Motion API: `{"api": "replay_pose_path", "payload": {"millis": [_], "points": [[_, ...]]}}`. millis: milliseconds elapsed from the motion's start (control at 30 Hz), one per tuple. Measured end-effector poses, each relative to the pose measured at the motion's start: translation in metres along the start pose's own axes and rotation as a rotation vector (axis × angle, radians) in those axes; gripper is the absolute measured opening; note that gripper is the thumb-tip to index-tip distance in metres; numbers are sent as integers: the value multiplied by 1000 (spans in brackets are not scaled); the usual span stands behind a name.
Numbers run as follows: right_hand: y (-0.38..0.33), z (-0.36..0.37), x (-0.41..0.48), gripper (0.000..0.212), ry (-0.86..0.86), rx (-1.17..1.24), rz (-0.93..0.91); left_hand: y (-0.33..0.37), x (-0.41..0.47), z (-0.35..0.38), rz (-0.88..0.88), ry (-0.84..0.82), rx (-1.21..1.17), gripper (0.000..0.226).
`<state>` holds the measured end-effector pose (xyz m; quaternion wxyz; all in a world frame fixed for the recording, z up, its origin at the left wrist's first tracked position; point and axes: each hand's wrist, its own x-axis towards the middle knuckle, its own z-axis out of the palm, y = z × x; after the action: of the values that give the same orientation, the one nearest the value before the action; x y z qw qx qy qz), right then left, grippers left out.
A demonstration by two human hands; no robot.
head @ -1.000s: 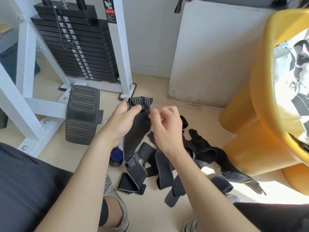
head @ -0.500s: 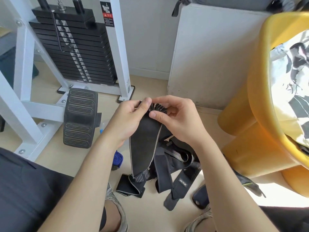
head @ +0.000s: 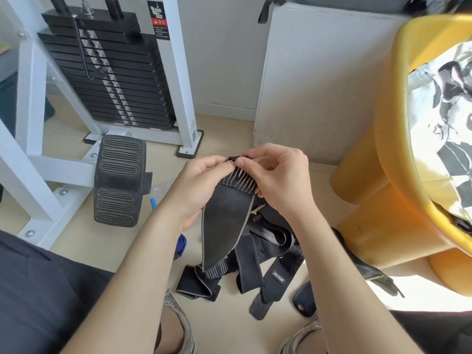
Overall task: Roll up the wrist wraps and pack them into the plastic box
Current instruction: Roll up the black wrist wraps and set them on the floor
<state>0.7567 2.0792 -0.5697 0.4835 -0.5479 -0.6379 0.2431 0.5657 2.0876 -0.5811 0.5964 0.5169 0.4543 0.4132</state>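
Moved: the striped top end of the wrist wrap [head: 227, 221], flat a second ago, is now curled over tight, and my thumbs have come together on it.
Left hand [head: 201, 185]: thumb and forefinger pinch the curled end from 9 o'clock.
Right hand [head: 278, 180]: pinches the same end from 3 o'clock, thumb tip against my left thumb.
Wrap: hangs toward 6 o'clock, its lower end on the floor.
Pile of wraps [head: 268, 251]: unrolled on the floor, 6 o'clock of my hands.
Blue roll [head: 181, 247]: 7 o'clock, beside my left forearm.
Yellow stool [head: 378, 200]: 3 o'clock.
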Motion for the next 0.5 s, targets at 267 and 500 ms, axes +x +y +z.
{"api": "replay_pose_path", "payload": {"millis": [267, 500], "points": [[-3, -1, 0, 15, -147, -5, -102, 3, -3, -2, 5, 48, 2, 33], [-6, -7, -3, 11, -208, 139, -2, 10, -6, -9, -36, 27, 55, 30]]}}
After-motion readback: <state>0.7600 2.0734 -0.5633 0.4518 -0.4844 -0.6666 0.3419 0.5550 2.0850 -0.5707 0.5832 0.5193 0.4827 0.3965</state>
